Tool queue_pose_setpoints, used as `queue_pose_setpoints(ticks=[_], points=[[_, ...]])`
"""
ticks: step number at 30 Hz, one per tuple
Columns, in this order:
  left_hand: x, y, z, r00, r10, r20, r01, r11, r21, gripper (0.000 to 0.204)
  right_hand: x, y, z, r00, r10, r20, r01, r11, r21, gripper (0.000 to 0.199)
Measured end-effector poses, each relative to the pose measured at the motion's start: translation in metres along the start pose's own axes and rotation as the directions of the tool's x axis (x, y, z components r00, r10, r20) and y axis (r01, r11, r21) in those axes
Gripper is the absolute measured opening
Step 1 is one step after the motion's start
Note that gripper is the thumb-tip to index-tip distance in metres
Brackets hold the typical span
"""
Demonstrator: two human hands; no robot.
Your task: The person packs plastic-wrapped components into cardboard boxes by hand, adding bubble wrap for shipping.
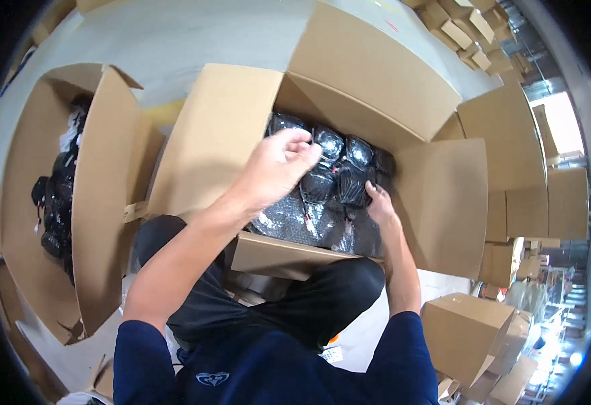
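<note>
An open cardboard box (282,256) stands in front of my crossed legs. Inside it, several black bundles (329,143) in shiny clear wrap sit in rows along the far side, above a layer of dark bubble wrap (289,223). Small connector ends on short wires hang from some of them. My right hand (380,204) is closed at the right edge of a ridged black bundle (351,187). My left hand (283,160) hovers above the far left bundles with its fingers curled in. Whatever those fingers hold, if anything, is too blurred to make out.
At the left stands a tall open carton (110,202) with more black wrapped bundles (58,196) in it. The box's flaps (221,128) fold outward around my work. Stacked cartons (471,331) fill the right side, and more boxes (464,30) lie at the far right.
</note>
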State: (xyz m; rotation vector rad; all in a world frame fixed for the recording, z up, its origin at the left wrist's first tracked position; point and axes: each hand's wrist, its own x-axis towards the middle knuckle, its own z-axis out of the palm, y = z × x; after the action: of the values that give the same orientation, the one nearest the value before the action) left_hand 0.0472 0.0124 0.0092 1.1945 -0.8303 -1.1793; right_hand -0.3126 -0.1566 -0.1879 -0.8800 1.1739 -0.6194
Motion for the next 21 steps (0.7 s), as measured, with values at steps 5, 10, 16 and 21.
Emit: queue_pose_setpoints(ticks=[5, 10, 16, 21], points=[[0.003, -0.017, 0.006, 0.985, 0.151, 0.086, -0.160, 0.981, 0.110, 0.045, 0.020, 0.024, -0.010, 0.962, -0.103, -0.251, -0.090, 0.751, -0.654, 0.045], [0.000, 0.004, 0.003, 0.996, 0.072, 0.060, -0.085, 0.964, 0.251, 0.055, 0.015, 0.034, -0.062, 0.862, -0.505, 0.028, 0.249, 0.377, -0.892, 0.044], [-0.015, 0.098, -0.185, 0.900, 0.414, -0.135, -0.311, 0.828, 0.467, 0.028, -0.048, 0.019, -0.022, 0.876, -0.443, 0.192, 0.318, 0.232, -0.919, 0.033], [-0.090, 0.088, -0.436, 0.725, 0.560, -0.402, 0.061, 0.529, 0.846, 0.031, -0.088, 0.019, -0.079, 0.906, -0.396, 0.147, 0.236, 0.185, -0.954, 0.030]])
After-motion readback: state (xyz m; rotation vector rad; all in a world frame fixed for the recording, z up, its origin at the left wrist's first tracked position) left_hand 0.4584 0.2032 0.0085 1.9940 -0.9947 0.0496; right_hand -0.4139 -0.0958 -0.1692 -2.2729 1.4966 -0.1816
